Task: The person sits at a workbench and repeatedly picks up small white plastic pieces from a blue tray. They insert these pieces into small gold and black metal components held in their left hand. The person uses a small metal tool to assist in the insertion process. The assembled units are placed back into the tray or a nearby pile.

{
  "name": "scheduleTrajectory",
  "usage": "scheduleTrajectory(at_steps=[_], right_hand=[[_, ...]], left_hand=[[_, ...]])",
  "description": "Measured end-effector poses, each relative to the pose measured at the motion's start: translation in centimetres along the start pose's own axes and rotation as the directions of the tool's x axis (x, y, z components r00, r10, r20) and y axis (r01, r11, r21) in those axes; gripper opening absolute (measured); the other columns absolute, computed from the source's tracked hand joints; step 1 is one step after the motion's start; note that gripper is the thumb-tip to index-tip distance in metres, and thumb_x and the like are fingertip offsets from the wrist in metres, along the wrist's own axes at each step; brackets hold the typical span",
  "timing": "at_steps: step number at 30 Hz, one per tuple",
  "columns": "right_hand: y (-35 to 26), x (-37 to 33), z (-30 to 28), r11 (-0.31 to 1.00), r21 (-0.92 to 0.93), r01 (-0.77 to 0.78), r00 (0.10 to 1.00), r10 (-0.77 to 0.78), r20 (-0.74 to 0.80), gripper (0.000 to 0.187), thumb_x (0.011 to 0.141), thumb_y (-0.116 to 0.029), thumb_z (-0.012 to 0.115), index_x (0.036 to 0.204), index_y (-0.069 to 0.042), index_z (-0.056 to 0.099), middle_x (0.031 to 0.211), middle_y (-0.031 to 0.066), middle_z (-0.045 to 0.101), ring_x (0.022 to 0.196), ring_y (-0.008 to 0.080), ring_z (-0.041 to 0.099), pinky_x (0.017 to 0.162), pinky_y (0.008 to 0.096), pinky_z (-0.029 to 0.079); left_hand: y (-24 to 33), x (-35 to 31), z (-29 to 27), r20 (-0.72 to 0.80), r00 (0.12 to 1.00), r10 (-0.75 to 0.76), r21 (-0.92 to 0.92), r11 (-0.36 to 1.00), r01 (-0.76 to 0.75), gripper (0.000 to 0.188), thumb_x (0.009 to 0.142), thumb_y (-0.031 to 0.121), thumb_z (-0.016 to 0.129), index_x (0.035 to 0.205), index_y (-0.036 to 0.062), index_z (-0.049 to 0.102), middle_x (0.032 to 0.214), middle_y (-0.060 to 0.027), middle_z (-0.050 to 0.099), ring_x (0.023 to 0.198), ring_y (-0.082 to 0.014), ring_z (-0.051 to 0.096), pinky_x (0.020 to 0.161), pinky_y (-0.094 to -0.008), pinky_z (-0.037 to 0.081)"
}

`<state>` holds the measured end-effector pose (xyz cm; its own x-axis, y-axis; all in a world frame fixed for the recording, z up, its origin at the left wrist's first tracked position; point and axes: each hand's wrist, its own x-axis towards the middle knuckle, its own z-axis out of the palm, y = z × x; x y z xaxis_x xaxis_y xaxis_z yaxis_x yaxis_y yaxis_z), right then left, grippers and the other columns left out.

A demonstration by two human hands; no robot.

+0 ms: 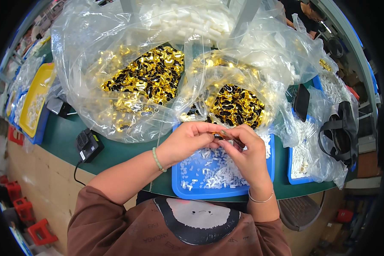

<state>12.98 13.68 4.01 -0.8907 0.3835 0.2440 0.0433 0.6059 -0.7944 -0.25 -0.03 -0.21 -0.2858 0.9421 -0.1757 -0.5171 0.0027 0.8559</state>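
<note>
My left hand [187, 141] and my right hand [245, 151] meet above a blue tray [179, 187] filled with small white plastic parts [213, 173]. Between the fingertips of both hands sits a small gold and black piece [219, 135]; both hands pinch it. A green bead bracelet circles my left wrist, a thin silver bangle my right. Just behind the hands a clear bag of gold and black pieces [237, 104] lies open. A second, larger bag of the same gold pieces [147, 79] sits to its left.
A black adapter [88, 146] with a cord lies on the green table at left. A yellow tray [34, 100] stands far left. Another blue tray of white parts [301, 164], a black phone [302, 101] and a black strapped bag [341, 132] are at right. Bags of white parts [192, 19] fill the back.
</note>
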Motion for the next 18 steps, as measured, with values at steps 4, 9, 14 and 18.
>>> scheduleTrajectory(at_steps=[4, 9, 14, 18], right_hand=[[0.23, -0.08, 0.07, 1.000, 0.007, 0.012, 1.000, -0.012, -0.002, 0.020, 0.076, 0.001, 0.075, 0.095, -0.002, 0.066, 0.079, 0.0064, 0.057, 0.061, 0.0140, 0.053, 0.054, 0.0256, 0.043], [0.24, -0.06, 0.06, 0.998, -0.013, 0.054, 0.998, -0.053, 0.034, 0.022, 0.076, 0.000, 0.076, 0.095, -0.001, 0.065, 0.080, 0.0076, 0.058, 0.062, 0.0157, 0.055, 0.054, 0.0259, 0.046], [0.11, -0.10, 0.20, 0.998, -0.034, 0.060, 0.997, -0.058, 0.043, 0.023, 0.074, -0.001, 0.077, 0.094, -0.001, 0.065, 0.080, 0.0076, 0.058, 0.062, 0.0158, 0.057, 0.054, 0.0258, 0.048], [0.10, -0.09, 0.25, 0.998, -0.036, 0.046, 0.998, -0.044, 0.046, 0.022, 0.075, 0.000, 0.077, 0.093, -0.002, 0.065, 0.080, 0.0072, 0.059, 0.062, 0.0152, 0.057, 0.054, 0.0256, 0.047]], left_hand=[[-0.28, 0.16, 0.06, 0.000, 0.999, 0.036, 0.075, 0.997, -0.036, 0.032, 0.095, 0.003, 0.047, 0.125, -0.0010, 0.059, 0.113, -0.0068, 0.065, 0.096, -0.0089, 0.063, 0.089, -0.0242, 0.050], [-0.53, 0.02, 0.25, -0.016, 0.997, 0.071, 0.111, 0.991, -0.068, 0.031, 0.095, 0.001, 0.048, 0.122, -0.0015, 0.061, 0.109, -0.0052, 0.067, 0.094, -0.0076, 0.062, 0.084, -0.0223, 0.051], [-0.70, 0.10, 0.40, -0.047, 0.994, 0.094, 0.160, 0.983, -0.085, 0.030, 0.094, 0.000, 0.049, 0.122, -0.0016, 0.061, 0.109, -0.0049, 0.067, 0.094, -0.0074, 0.062, 0.081, -0.0217, 0.051], [-0.39, -0.03, 0.34, -0.051, 0.997, 0.063, 0.174, 0.983, -0.054, 0.030, 0.095, 0.001, 0.048, 0.122, -0.0015, 0.061, 0.110, -0.0060, 0.067, 0.097, -0.0085, 0.062, 0.085, -0.0236, 0.051]])
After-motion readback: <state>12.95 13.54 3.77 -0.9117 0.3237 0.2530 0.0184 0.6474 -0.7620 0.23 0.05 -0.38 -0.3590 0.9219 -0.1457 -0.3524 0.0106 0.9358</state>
